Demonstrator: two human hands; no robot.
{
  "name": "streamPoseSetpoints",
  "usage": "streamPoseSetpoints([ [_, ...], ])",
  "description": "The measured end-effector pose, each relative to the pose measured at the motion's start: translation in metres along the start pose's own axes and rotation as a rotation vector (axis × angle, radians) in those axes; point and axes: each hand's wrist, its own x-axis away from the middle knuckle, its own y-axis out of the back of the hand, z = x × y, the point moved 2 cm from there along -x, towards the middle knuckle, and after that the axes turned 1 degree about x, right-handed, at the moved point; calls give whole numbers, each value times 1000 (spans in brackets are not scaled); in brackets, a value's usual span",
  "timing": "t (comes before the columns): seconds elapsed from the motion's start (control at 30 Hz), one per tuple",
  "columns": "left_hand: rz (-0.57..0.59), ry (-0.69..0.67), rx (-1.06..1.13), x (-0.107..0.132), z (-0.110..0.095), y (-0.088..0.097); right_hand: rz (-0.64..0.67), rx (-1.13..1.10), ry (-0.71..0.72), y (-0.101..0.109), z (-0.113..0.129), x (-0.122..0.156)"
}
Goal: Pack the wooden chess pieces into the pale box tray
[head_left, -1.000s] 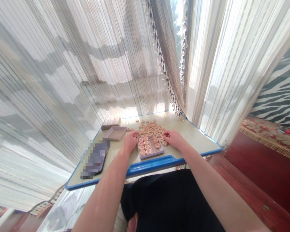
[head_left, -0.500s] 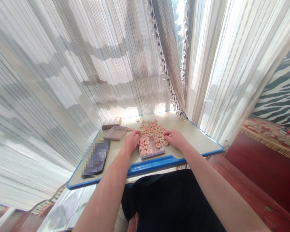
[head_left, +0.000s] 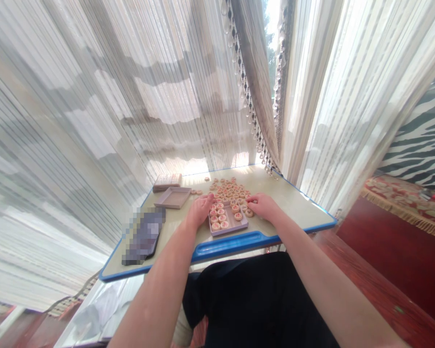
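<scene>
An open shallow pinkish box sits near the table's front edge. Rows of round wooden Chinese chess pieces with red characters fill its left side; more lie at its right. My left hand lies at the box's far left corner, fingers stretched over pieces there; nothing shows in its grasp. At the box's far right, my right hand has its thumb and fingers bent together at a piece, largely hidden by the fingers. Beyond the box spreads a heap of loose pieces. A piece rests outside the box's right wall.
A second shallow tray, probably the lid, lies at the left, with a folded board-like stack behind it. A dark, blurred-out device is at the front left. The table has a raised blue edge; sheer curtains hang behind.
My left hand has shifted slightly forward and right, its fingers now straighter over the box's far left corner. My right hand stays nearly in place, and the pieces in the box look the same.
</scene>
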Motion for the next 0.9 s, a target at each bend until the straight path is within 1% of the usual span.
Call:
streamPoseSetpoints([
  [0.2, 1, -46, -32, 1, -2, 0, -9, 13, 19, -1, 0, 1],
  [0.37, -115, -150, -134, 1, -6, 4, -93, -13, -44, 2, -1, 1],
  [0.43, -130, -170, -160, 0, -7, 5, -119, -22, -71, 3, -2, 1],
  [0.53, -118, -164, -175, 1, -9, 7, -108, -1, -65, 2, -3, 1],
  [0.67, -94, -123, -175, 5, -14, 8, -88, -6, -45, 3, -2, 2],
  [0.77, -64, -145, -138, 7, -19, 8, -46, -29, -35, 3, 1, 4],
  [0.9, -53, -156, -103, 7, -23, 8, -18, -46, -14, 3, 3, 5],
])
